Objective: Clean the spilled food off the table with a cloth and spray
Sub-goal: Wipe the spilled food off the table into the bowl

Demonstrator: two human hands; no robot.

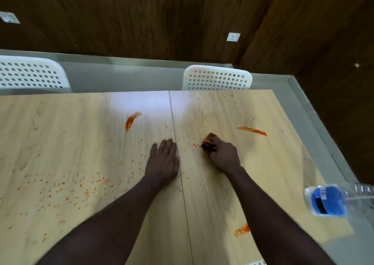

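The person leans over a pale wood-grain counter [60,123] made of two panels that meet at a thin seam [173,121] running from the far edge to the near edge. The left hand [164,159] lies flat on the surface just left of that seam, fingers straight and close together, palm down. The right hand [223,155] is just right of the seam, about level with the left. Its fingers are curled round a small dark cloth [209,142], bunched up and stained orange on top, which it presses onto the wood.

Orange crumbs [70,185] are scattered thickly over the left panel towards the near edge, with a thinner trail between the two hands. There are three orange smears. One [131,120] is on the left panel beyond the left hand. One [252,131] is on the right panel beyond the right hand, towards the right edge. One [241,230] is close to the near edge, beside the right forearm.

A clear plastic bottle [332,201] with a blue label sits at the right edge, blurred, and I cannot tell what kind of top it has. Two white perforated chairs, one [30,74] on the left and one [217,78] on the right, stand at the far edge. A white wall socket [233,37] is set in the dark wood panelling behind them.
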